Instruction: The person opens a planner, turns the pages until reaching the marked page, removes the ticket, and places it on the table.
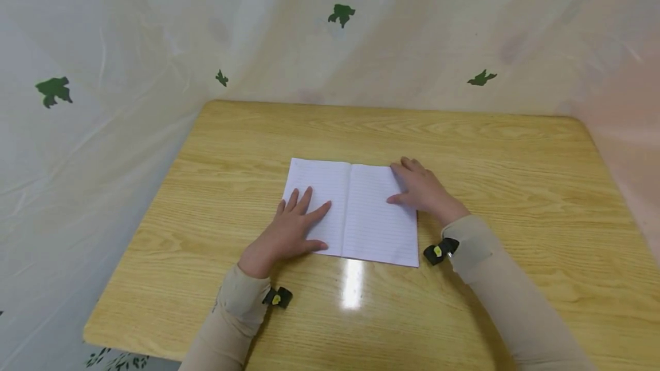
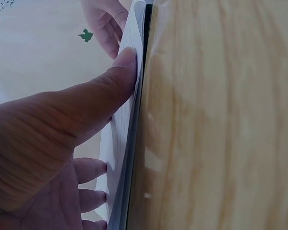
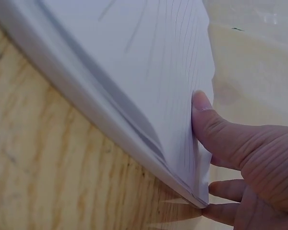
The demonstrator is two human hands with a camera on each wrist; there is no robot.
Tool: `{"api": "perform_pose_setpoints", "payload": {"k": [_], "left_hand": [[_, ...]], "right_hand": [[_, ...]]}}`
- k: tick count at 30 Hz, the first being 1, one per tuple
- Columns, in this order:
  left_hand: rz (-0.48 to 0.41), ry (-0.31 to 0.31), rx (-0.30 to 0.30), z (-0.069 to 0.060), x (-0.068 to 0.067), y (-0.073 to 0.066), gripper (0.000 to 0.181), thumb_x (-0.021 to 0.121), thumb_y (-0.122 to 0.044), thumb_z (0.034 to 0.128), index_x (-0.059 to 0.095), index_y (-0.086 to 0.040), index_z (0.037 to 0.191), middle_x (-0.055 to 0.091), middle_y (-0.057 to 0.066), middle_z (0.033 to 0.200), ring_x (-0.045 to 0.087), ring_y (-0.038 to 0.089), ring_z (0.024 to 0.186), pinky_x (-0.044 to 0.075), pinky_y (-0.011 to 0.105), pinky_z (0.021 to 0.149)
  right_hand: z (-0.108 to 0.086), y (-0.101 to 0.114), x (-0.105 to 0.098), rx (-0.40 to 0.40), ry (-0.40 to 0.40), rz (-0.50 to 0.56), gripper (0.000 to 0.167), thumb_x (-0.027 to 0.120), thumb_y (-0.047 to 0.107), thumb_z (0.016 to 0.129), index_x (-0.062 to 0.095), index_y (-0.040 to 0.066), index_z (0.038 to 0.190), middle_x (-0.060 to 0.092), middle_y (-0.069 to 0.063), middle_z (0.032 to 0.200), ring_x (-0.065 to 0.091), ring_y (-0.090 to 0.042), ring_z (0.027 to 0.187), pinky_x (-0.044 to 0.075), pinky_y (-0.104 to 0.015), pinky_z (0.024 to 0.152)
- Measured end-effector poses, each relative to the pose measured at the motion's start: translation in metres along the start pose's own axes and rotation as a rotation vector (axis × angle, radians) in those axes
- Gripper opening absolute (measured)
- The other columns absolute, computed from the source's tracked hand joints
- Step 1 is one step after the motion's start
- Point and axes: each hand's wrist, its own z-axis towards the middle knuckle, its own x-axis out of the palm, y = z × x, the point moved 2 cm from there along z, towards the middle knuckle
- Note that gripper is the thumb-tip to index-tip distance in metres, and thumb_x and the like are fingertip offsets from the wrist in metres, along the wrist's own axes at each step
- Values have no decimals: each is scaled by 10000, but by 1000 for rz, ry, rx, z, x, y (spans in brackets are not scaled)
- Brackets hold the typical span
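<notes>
An open notebook point(image 1: 380, 228) with lined white pages lies on the wooden table, its centre fold running away from me. My left hand point(image 1: 291, 225) rests spread on the left page, thumb near the bottom edge; the left wrist view shows that thumb point(image 2: 105, 88) on the paper close to the page edges point(image 2: 129, 139). At the upper right of the notebook, my right hand point(image 1: 420, 188) touches the right page with its thumb, while its other fingers lie around the outer edge and top corner. In the right wrist view, part of that hand point(image 3: 259, 163) is hidden behind the paper point(image 3: 149, 62).
The wooden table point(image 1: 232, 147) extends around the notebook on all sides. A pale curtain point(image 1: 402, 33) with green bird-like shapes hangs behind and beside it. Dark wrist-worn pieces point(image 1: 277, 298) sit at both sleeves. A bright reflection shows on the tabletop below the notebook.
</notes>
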Motion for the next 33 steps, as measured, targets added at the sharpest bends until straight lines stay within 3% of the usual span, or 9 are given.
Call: {"api": "perform_pose_setpoints", "payload": {"k": [14,18,23,29,33], "left_hand": [[-3,-3,11,1,3,3,833,702,-516,840,334,-240,1534,59,248,1593,4,492,1434,99,672,1104],[-4,4,4,0,3,3,835,699,-521,841,326,-249,1537,46,239,1597,-8,485,1437,88,663,1110],[-1,7,0,0,4,4,839,694,-532,840,320,-256,1538,42,232,1598,-8,481,1438,89,660,1112],[2,6,-4,0,4,4,838,692,-531,842,316,-258,1539,42,227,1599,-7,476,1440,90,658,1113],[4,-1,0,0,3,3,842,702,-524,836,328,-244,1537,53,237,1597,3,486,1437,95,664,1109]], "right_hand": [[-6,9,-3,24,-27,-55,893,776,344,832,302,15,1513,137,-292,1570,110,-503,1422,110,-665,1104],[-10,16,-4,-1,-113,-133,891,801,371,795,360,26,1488,264,-295,1525,190,-525,1390,107,-702,1081],[-17,24,-3,-59,-252,-224,857,836,356,746,441,25,1430,479,-272,1326,411,-512,1253,168,-723,1049],[-24,30,0,-68,-318,-302,819,819,321,773,428,9,1421,531,-255,1219,546,-494,1080,257,-687,1028],[-28,32,2,-66,-372,-288,882,809,265,805,320,-9,1486,562,-266,1210,602,-451,994,392,-607,952]]}}
